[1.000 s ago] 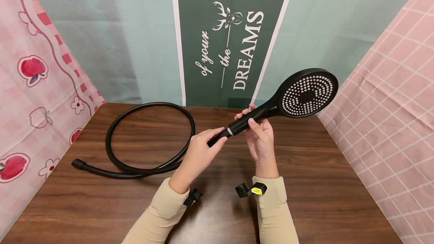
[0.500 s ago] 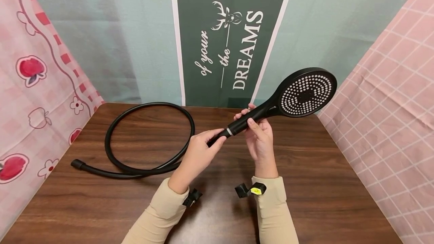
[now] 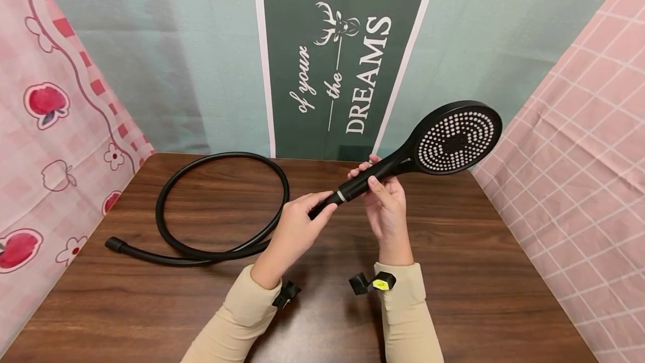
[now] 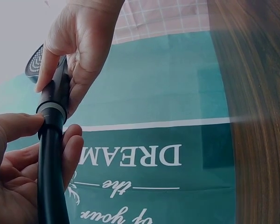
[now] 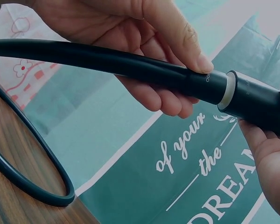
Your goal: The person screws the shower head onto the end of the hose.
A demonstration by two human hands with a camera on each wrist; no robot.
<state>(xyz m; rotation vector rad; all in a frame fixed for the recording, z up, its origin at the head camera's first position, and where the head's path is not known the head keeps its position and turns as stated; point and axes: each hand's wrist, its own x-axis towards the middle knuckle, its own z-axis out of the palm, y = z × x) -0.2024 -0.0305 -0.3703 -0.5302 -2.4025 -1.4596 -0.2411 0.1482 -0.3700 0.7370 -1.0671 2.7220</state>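
Note:
A black shower head (image 3: 456, 142) with white nozzles is held up above the table, its face turned toward the head camera. My right hand (image 3: 387, 203) grips its handle, thumb lying along the near side. My left hand (image 3: 297, 223) pinches the end fitting of a black shower hose (image 5: 130, 65) between thumb and fingers. The fitting meets the bottom of the handle, and a pale ring (image 5: 227, 91) shows at the joint in the right wrist view. From my left hand the hose runs down into a loop on the wooden table.
The hose's other end (image 3: 116, 244) lies at the table's left side. The wooden table (image 3: 468, 273) is bordered by a green printed cloth (image 3: 347, 71) behind, a pink fruit-patterned cloth (image 3: 47, 184) at left and a pink checked cloth (image 3: 579, 144) at right.

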